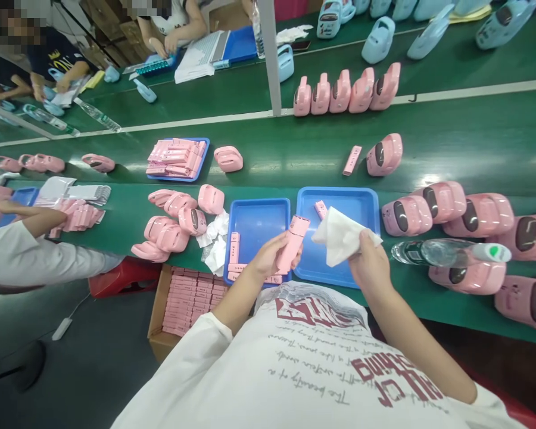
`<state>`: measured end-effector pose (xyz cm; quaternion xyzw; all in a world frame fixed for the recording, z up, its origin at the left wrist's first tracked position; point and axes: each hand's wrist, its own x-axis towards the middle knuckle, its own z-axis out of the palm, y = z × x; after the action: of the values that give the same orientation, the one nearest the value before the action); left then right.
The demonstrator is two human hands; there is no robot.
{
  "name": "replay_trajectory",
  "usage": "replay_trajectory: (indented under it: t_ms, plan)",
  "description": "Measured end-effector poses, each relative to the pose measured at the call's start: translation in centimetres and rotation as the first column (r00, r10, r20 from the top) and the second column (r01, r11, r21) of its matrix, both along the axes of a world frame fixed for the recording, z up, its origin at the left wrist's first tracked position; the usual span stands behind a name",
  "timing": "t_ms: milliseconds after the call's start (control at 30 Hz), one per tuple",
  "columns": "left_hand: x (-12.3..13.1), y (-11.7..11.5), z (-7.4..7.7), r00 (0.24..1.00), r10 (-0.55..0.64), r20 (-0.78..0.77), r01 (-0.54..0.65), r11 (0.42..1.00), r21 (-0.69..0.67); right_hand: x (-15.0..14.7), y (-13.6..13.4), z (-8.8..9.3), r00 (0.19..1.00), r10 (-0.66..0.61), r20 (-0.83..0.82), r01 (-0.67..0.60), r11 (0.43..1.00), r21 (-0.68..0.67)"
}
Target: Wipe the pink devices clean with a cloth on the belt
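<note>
My left hand (271, 255) is closed around a slim pink bar-shaped part (293, 241), holding it tilted over the edge between two blue trays. My right hand (370, 262) grips a crumpled white cloth (342, 236) just to the right of the part, above the right blue tray (366, 202). A single small pink piece (320, 208) lies in that tray. The left blue tray (259, 221) holds a few more pink bars (234, 247) along its left and front sides.
Pink rounded housings (446, 205) crowd the green bench at right, with a clear water bottle (446, 251) lying before them. More housings (174, 223) and white wipes (214, 241) sit left. A carton of pink bars (187, 298) stands below. Other people's arms (31, 250) work at left and across the belt.
</note>
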<state>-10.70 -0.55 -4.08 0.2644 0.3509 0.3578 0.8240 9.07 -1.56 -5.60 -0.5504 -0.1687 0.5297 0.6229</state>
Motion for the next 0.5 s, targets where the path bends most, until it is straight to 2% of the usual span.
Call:
replay_trajectory:
  t_ms: [67, 133, 233, 300, 400, 500]
  plan:
    - [1.0, -0.3, 0.6, 0.995, -0.046, 0.090, 0.047, 0.999, -0.012, -0.8, 0.3, 0.8, 0.998, 0.066, 0.021, -0.067, 0.996, 0.057]
    - [1.6, -0.5, 1.0, 0.990, -0.086, 0.113, 0.087, 0.996, -0.005, -1.2, 0.4, 1.2, 0.986, 0.152, 0.063, -0.158, 0.982, 0.105]
    - [1.9, -0.6, 1.3, 0.981, -0.138, 0.136, 0.143, 0.989, -0.024, -1.4, 0.1, 1.1, 0.943, 0.309, 0.128, -0.325, 0.935, 0.139]
    - [2.0, -0.6, 1.3, 0.983, -0.127, 0.135, 0.132, 0.991, -0.029, -1.4, -0.1, 1.1, 0.912, 0.379, 0.154, -0.401, 0.903, 0.152]
    - [2.0, -0.7, 0.8, 0.987, -0.109, 0.117, 0.113, 0.993, -0.029, -1.2, 0.1, 1.4, 0.902, 0.407, 0.144, -0.426, 0.894, 0.139]
    - [1.8, -0.9, 0.2, 0.980, -0.156, 0.121, 0.166, 0.983, -0.074, -0.7, 0.9, 1.7, 0.935, 0.352, 0.054, -0.355, 0.931, 0.084]
